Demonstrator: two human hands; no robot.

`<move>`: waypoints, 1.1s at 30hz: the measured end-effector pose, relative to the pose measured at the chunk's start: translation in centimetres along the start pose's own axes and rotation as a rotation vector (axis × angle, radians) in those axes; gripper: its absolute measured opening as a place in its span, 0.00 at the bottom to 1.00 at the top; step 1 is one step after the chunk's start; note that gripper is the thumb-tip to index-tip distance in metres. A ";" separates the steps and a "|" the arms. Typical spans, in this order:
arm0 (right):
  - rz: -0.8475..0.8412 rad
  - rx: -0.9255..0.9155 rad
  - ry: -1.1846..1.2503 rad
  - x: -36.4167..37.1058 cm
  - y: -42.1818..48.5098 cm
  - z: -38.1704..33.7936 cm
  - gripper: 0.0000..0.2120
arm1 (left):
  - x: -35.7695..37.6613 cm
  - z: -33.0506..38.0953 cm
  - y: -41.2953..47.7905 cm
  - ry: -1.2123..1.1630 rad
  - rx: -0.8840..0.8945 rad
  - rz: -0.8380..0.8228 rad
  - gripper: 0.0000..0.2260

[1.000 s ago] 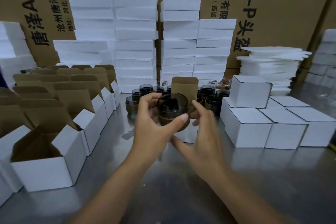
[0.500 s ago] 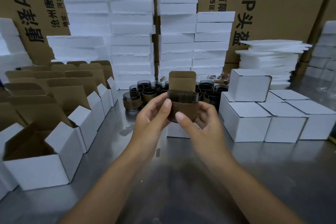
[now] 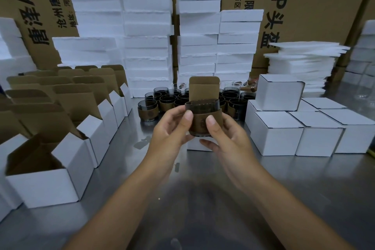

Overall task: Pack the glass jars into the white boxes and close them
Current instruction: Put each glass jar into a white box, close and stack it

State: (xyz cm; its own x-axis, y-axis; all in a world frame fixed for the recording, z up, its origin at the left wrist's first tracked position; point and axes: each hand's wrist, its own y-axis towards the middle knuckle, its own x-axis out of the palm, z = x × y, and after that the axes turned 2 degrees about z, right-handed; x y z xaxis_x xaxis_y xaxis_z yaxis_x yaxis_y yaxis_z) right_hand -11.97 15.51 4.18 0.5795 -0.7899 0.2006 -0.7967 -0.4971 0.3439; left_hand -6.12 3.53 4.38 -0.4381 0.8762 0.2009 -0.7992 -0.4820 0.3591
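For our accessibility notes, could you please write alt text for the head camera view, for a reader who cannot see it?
The left hand and right hand hold a dark glass jar with a brown sleeve upright over a steel table, before an open white box. Open boxes line the left, closed boxes the right; more jars and foam stacks behind.

The white box (image 3: 204,89) behind the glass jar (image 3: 203,106) was mostly hidden by the left hand (image 3: 170,136) and right hand (image 3: 231,140). The mark on the brown sleeve (image 3: 199,126) could not be read. Far cartons (image 3: 316,6) were cut off at the top.
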 end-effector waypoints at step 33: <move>0.053 0.144 0.081 -0.8 0.1 -0.3 0.28 | -1.3 0.4 0.1 0.142 -0.020 -0.044 0.13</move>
State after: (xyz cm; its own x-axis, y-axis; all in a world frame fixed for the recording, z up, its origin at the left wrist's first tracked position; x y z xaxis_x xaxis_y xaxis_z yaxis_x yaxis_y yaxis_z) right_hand -12.43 16.20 4.31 0.5435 -0.7876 0.2903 -0.8394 -0.5067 0.1967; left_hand -5.48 2.32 4.52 -0.4551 0.8888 0.0542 -0.8263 -0.4442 0.3462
